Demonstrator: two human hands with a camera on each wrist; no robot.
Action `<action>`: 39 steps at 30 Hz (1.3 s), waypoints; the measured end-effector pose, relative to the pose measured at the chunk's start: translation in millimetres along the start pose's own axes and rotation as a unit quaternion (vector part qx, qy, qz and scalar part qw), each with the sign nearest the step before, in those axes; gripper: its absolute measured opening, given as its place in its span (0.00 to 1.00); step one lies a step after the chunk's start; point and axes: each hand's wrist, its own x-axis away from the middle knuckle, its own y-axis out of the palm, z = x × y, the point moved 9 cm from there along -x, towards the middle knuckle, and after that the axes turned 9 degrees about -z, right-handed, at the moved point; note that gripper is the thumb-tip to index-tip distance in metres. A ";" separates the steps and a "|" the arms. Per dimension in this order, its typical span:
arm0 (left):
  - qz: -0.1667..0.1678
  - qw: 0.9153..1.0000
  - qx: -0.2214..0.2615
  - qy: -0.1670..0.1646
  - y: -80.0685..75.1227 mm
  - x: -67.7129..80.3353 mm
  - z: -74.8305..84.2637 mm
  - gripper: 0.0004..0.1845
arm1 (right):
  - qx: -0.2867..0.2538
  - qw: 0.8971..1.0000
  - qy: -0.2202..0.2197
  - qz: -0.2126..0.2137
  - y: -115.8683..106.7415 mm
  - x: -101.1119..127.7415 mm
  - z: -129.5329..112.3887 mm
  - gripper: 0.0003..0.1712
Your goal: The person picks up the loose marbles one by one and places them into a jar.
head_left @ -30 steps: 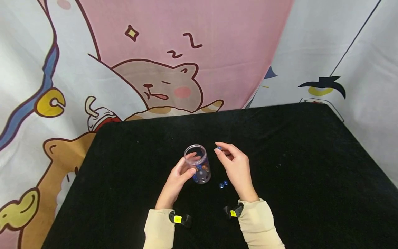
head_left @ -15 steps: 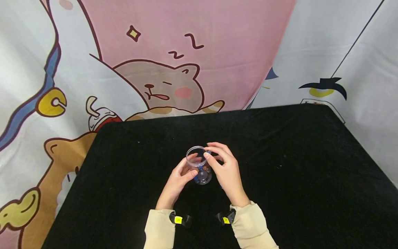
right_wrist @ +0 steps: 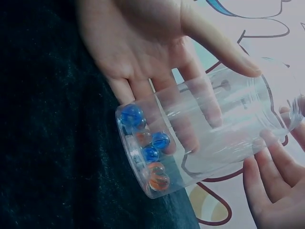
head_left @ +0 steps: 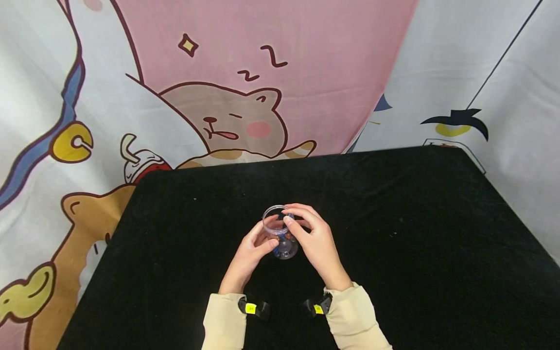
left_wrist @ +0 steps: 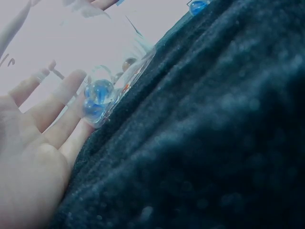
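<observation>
A clear plastic jar (head_left: 285,247), without a lid, stands on the black cloth. Several blue and orange marbles (right_wrist: 159,140) lie at its bottom. My left hand (head_left: 250,252) holds the jar from the left, thumb in front and fingers behind. At the right side of the rim, my right hand (head_left: 318,243) pinches a dark blue marble (head_left: 289,215) between thumb and fingers, mostly covered by them. In the right wrist view, the right fingers (right_wrist: 272,179) touch the jar near its mouth. Another blue marble (left_wrist: 198,6) rests on the cloth, beyond the jar in the left wrist view.
Black cloth (head_left: 393,204) covers the table all round the jar. Behind it hangs a printed curtain (head_left: 332,73) with cartoon animals. Both wrists carry small black devices with yellow labels.
My right hand has moved left with its marble, from beside the jar to the rim. It now covers the loose marbles on the cloth. The left hand keeps its hold on the jar.
</observation>
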 end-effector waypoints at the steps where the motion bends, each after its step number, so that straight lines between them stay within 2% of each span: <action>1: 0.000 1.000 0.000 0.000 0.0 -0.1 0.1 0.26 | -0.002 1.000 0.003 -0.001 -0.3 0.5 -3.1 0.13; 5: -0.001 1.000 -0.004 -0.002 0.1 0.0 0.4 0.26 | 0.003 1.000 0.004 -0.006 -0.2 1.0 -8.6 0.13; 15: 0.001 1.000 -0.006 -0.009 0.1 0.5 -0.2 0.26 | 0.001 1.000 0.019 -0.014 -1.6 0.3 -4.8 0.13; 26: -0.003 1.000 -0.007 0.000 1.1 -0.5 1.1 0.26 | -0.008 1.000 0.012 -0.024 -1.9 0.2 -4.4 0.15; 39: -0.004 1.000 -0.004 0.006 1.6 -0.3 1.3 0.25 | -0.011 1.000 0.007 -0.015 -3.7 0.3 -6.5 0.12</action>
